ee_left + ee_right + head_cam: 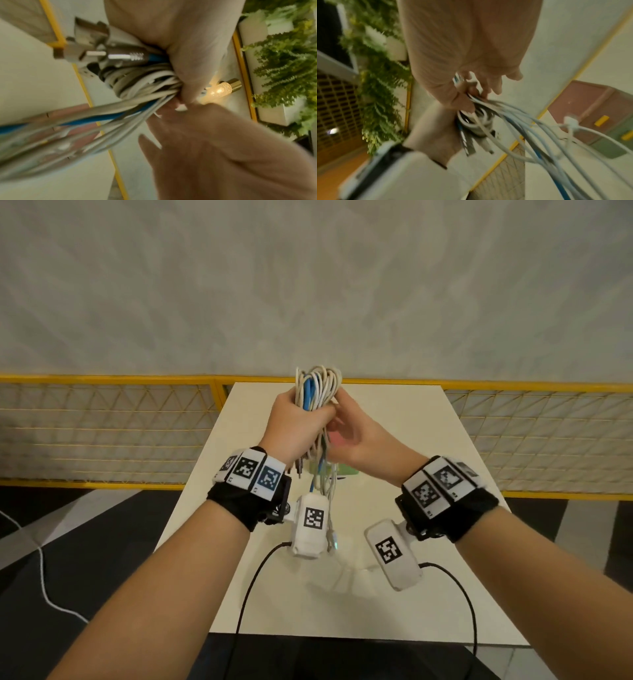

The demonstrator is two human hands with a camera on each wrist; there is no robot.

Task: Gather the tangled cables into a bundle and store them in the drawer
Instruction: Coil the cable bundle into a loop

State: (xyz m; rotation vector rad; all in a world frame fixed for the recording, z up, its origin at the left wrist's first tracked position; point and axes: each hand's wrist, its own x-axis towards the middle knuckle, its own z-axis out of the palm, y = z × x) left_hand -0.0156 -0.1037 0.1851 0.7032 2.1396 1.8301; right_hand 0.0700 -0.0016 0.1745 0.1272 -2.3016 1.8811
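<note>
A bundle of white and blue cables [318, 385] is held up over the white table [404, 604]. My left hand [298, 419] grips it in a fist around the middle, where a white strand is wound round the bundle [137, 83]. Loops stick out above the fist, and loose ends with plugs [322, 474] hang below. My right hand [356, 440] is against the bundle from the right. Its thumb and forefinger pinch strands [476, 97] beside the left fingers, and the other fingers [498, 88] stick out loosely. A pink and green drawer unit [599, 108] with yellow handles stands on the table under the hands.
A yellow mesh fence [102, 422] runs behind the table on both sides. Black leads [250, 583] from the wrist cameras trail over the table's near edge. A lit lamp [223, 88] and green plants [283, 67] show in the left wrist view.
</note>
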